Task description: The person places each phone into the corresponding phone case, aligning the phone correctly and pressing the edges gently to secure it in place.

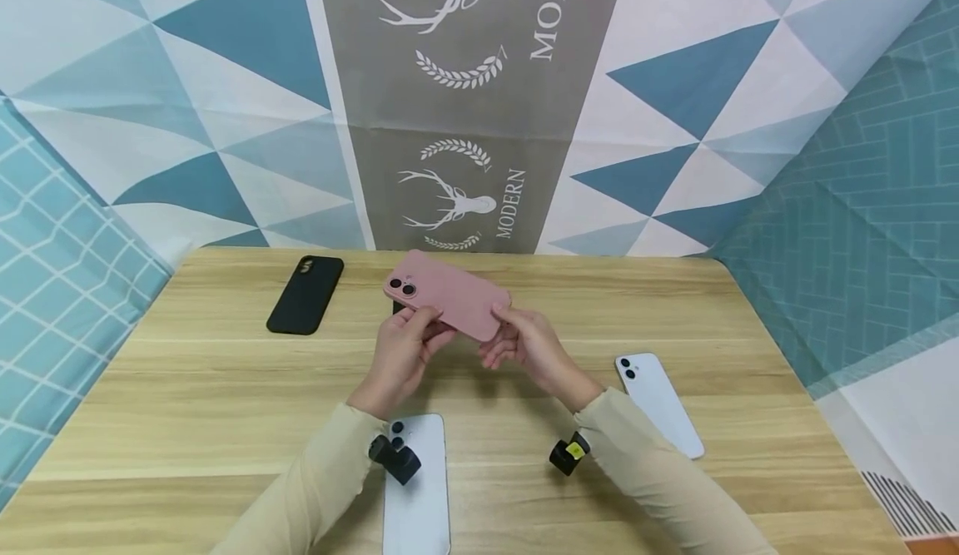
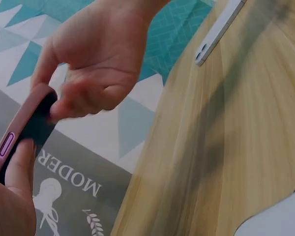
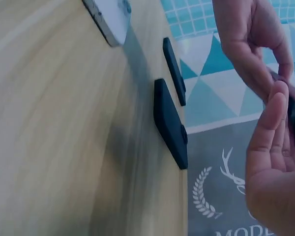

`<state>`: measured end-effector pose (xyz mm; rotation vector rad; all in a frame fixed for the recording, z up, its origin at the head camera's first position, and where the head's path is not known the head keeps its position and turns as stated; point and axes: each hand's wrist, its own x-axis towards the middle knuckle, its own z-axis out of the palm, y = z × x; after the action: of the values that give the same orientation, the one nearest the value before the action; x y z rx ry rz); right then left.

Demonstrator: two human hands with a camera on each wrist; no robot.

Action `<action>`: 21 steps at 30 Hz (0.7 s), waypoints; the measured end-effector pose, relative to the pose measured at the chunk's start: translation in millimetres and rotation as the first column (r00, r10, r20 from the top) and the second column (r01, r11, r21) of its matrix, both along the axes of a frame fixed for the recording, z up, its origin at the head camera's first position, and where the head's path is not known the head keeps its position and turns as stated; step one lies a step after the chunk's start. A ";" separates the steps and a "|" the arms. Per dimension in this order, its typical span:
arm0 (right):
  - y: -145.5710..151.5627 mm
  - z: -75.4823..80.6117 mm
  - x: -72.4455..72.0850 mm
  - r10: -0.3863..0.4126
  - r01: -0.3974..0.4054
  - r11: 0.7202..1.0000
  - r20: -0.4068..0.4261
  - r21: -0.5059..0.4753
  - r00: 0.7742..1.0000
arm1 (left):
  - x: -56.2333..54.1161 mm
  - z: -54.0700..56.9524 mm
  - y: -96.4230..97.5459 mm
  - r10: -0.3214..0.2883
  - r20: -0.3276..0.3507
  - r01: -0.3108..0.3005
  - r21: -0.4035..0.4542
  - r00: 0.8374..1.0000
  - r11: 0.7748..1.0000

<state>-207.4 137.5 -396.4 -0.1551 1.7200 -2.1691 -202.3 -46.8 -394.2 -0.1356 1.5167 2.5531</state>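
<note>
A phone in a pink case (image 1: 453, 293) is held tilted above the back of the table, its two dark lenses at the upper left. My left hand (image 1: 404, 351) grips its near edge, thumb on the pink back. At the right end, my right hand (image 1: 532, 347) pinches a corner between thumb and curled fingers. In the left wrist view, the pink rim (image 2: 22, 123) surrounds a dark front face, with fingers against it. From the right wrist view, the left hand (image 3: 255, 44) and right hand (image 3: 270, 147) hide most of the case.
A black phone case (image 1: 305, 294) lies back left; another black case (image 3: 169, 120) is mostly hidden behind the pink one in the head view. One white phone (image 1: 415, 497) lies under my left forearm, another white phone (image 1: 663, 405) beside my right sleeve. A patterned cloth wall (image 1: 457, 106) borders the wooden table (image 1: 225, 422).
</note>
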 end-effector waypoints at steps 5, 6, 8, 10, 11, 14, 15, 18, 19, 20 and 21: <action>8.7 3.0 -9.3 -0.061 0.058 0.997 0.046 0.051 0.997 | -1.2 1.9 -8.2 -0.033 0.022 0.035 -0.076 0.999 0.997; 10.1 3.9 -11.3 -0.071 0.068 0.996 0.049 0.049 0.996 | -1.2 1.7 -9.3 -0.038 0.025 0.041 -0.090 0.999 0.995; 11.6 5.8 -15.1 -0.074 0.072 0.996 0.048 0.046 0.996 | -1.1 1.4 -11.1 -0.053 0.026 0.056 -0.111 0.998 0.992; 11.3 8.1 -17.7 -0.072 0.071 0.997 0.050 0.038 0.996 | -0.8 0.7 -11.9 -0.074 0.024 0.076 -0.118 0.997 0.990; 10.7 9.4 -18.9 -0.068 0.066 0.997 0.050 0.039 0.996 | -0.3 0.3 -12.0 -0.082 0.026 0.084 -0.119 0.996 0.989; 8.1 12.9 -23.0 -0.047 0.044 0.998 0.056 0.050 0.997 | 1.1 -0.8 -11.3 -0.119 0.026 0.121 -0.125 0.993 0.985; 7.2 13.9 -24.6 -0.037 0.034 0.998 0.053 0.058 0.998 | 1.5 -1.2 -10.9 -0.135 0.028 0.138 -0.128 0.990 0.982; 5.3 16.1 -30.5 -0.008 0.004 0.998 0.049 0.066 0.999 | 2.7 -2.6 -9.1 -0.191 0.031 0.193 -0.150 0.981 0.970; 4.8 16.7 -32.3 0.001 -0.004 0.998 0.050 0.066 0.999 | 3.1 -3.0 -8.5 -0.214 0.033 0.216 -0.159 0.976 0.963; 4.4 17.1 -34.1 0.009 -0.012 0.998 0.050 0.067 0.999 | 3.5 -3.6 -8.2 -0.236 0.033 0.238 -0.169 0.971 0.956; 4.2 17.2 -35.9 0.013 -0.017 0.998 0.050 0.066 0.999 | 3.8 -4.2 -8.0 -0.260 0.031 0.261 -0.179 0.965 0.948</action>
<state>-243.3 141.6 -379.2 -0.0954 1.7551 -2.0845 -198.4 -54.7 -398.4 0.0327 1.6422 2.2072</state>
